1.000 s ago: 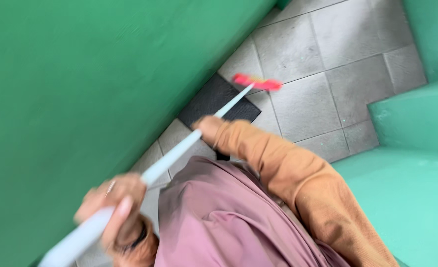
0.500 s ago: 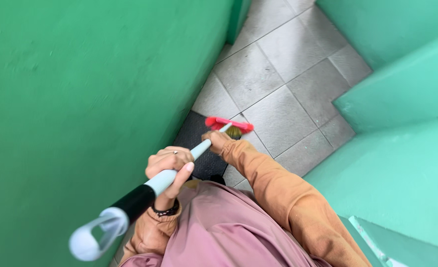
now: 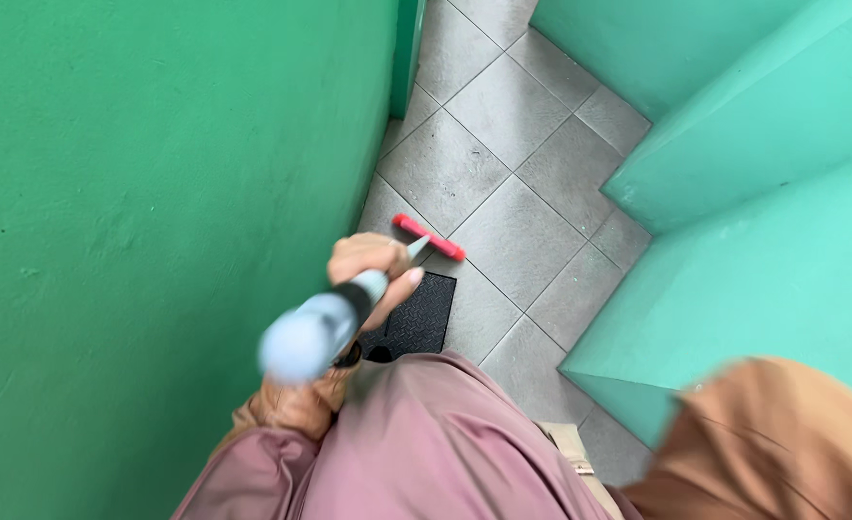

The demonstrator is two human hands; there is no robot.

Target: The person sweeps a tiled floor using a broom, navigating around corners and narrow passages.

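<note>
Head view: left hand keeps a closed grip on the mop handle; right hand unseen.

wall left, steps right, mat on floor between.

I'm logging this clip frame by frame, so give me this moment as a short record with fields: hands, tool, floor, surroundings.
left hand: wrapped around the broom handle, below its black grip
right hand: not visible; only a blurred orange sleeve at lower right
tool: broom, pale blue handle pointing up at the camera, red head down on the floor
floor: grey tiles, with a black mat beside the broom head
surroundings: green wall on the left, teal steps on the right
</note>
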